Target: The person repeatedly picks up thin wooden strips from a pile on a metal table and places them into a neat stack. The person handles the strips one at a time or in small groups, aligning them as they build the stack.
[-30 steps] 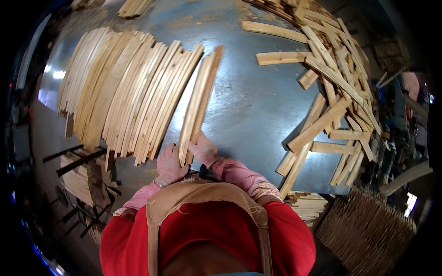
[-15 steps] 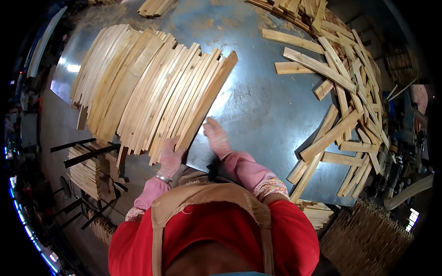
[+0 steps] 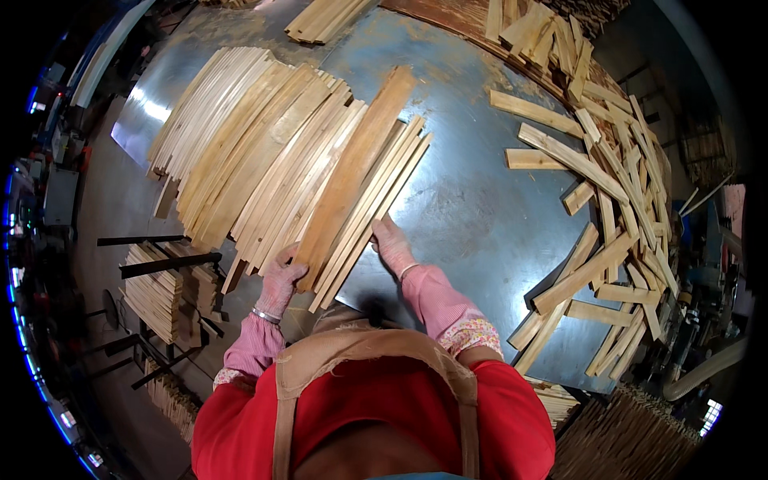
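Observation:
A long row of narrow wooden strips (image 3: 212,104) stands side by side on the metal-topped table. One broader board (image 3: 352,176) lies with its wide face up across the right part of the row. My left hand (image 3: 282,282) is closed on the near end of this board, thumb on top. To the board's right are several thin strips (image 3: 384,196), slightly apart from the rest. Against the outermost strip rests my right hand (image 3: 394,246), fingers stretched along its edge and holding nothing that I can see. Both hands look covered by pale pinkish gloves.
A loose heap of wooden pieces (image 3: 608,172) covers the table's right side. Another small bundle of boards (image 3: 328,20) lies at the far edge. Left of me, below the table, strips are stacked (image 3: 152,300) beside black metal bars (image 3: 170,266).
The broad board has gone from edge-on at the row's right end to wide face up, with several strips now showing on its right. The whole view has shifted slightly.

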{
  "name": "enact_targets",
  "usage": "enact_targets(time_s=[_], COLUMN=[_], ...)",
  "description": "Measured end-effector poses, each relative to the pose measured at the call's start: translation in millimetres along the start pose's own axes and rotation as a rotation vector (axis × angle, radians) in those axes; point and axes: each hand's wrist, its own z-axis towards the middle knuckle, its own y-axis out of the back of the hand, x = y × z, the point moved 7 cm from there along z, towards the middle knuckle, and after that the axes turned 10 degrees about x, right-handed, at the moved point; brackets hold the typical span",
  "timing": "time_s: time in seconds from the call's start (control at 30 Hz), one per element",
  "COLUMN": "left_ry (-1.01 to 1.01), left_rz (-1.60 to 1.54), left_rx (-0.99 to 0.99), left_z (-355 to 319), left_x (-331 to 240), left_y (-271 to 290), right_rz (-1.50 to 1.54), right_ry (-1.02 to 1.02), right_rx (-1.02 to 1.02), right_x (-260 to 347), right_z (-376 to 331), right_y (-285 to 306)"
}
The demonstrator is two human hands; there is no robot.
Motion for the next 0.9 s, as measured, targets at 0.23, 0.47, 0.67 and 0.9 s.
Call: enact_targets(time_s=[0.23, 0.47, 0.67, 0.9], left_ry=[-0.147, -0.331, -0.253, -0.378], left_rz=[0.12, 0.862, 1.294, 0.934], left_rx=[-0.063, -0.561, -0.818, -0.389], left_z=[9, 6, -3, 87], left_x=[-23, -103, -113, -37], left_y=[79, 235, 218, -13], right_rz=[-0.555, -0.412, -0.659, -0.832], right_ry=[-0.157, -0.087, -0.125, -0.538], right_rx=[-0.168, -0.117, -0.274, -1.46], right_x=[30, 40, 51, -36], right_z=[-13, -23, -108, -360], right_y=[-23, -28, 80, 356])
